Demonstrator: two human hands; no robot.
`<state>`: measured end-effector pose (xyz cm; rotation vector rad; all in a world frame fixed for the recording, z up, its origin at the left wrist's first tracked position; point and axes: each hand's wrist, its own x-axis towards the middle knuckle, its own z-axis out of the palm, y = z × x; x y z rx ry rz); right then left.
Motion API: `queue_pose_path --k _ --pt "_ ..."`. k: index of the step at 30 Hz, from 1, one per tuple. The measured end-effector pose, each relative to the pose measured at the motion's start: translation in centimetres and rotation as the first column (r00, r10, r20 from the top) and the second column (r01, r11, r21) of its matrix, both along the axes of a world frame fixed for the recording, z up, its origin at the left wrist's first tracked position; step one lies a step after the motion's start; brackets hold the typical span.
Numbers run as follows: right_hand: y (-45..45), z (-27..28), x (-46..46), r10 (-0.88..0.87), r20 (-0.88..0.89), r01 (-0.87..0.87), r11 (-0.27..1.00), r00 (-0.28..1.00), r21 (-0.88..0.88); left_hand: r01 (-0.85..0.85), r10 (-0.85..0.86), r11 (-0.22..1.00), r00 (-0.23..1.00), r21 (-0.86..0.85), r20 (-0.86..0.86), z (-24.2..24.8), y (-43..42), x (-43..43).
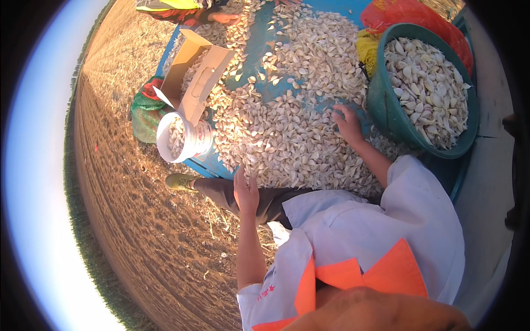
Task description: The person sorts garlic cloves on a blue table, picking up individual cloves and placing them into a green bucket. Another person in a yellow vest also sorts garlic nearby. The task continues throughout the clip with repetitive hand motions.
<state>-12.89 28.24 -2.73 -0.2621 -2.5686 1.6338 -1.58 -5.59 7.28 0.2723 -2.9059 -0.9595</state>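
Observation:
Loose garlic cloves (285,140) lie spread over a blue surface (256,53) before me. My left hand (246,191) rests at the near edge of the cloves, its fingers touching them; whether it holds one cannot be told. Over the right part of the cloves reaches my right hand (349,124), its thumb and a finger apart, with no clove visible between them. Close to its right stands a green tub (379,107) filled with cloves. A white plastic bucket (165,151), tilted and holding cloves, is at the left edge beside an open cardboard box (203,82).
A red mesh bag (418,18) and a yellow mesh piece (367,51) lie behind the tub. Green netting (147,118) hangs at the left edge. Another person's hand (224,18) is at the far side. Dry, straw-strewn ground (174,236) stretches off to the left.

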Motion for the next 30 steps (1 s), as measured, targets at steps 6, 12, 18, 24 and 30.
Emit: queue_pose_path --k 6,12,18,24,30 --pt "-2.0 0.3 -5.9 0.358 -0.084 -0.288 0.851 0.930 0.439 -0.128 0.128 0.985 0.992 -0.114 -0.015 -3.3 2.9 4.9" --pt "-8.9 -0.7 -13.2 0.389 0.048 -0.295 0.608 0.920 0.737 -0.088 0.054 0.967 0.988 -0.240 -0.147 -4.2 2.0 4.2" --pt "-12.6 0.7 -7.9 0.578 0.266 -0.636 0.689 0.771 0.348 -0.087 0.043 0.961 0.984 -0.261 -0.171 -4.6 1.7 4.0" --pt "-4.5 2.1 -3.7 0.400 -0.189 -0.292 0.855 0.897 0.429 -0.109 0.070 0.964 0.984 -0.243 -0.163 -4.7 1.8 4.4" --pt "0.1 0.5 -8.7 -0.022 -0.167 0.150 0.566 0.986 0.811 -0.119 0.087 0.969 0.984 -0.215 -0.155 -4.6 1.6 4.1"
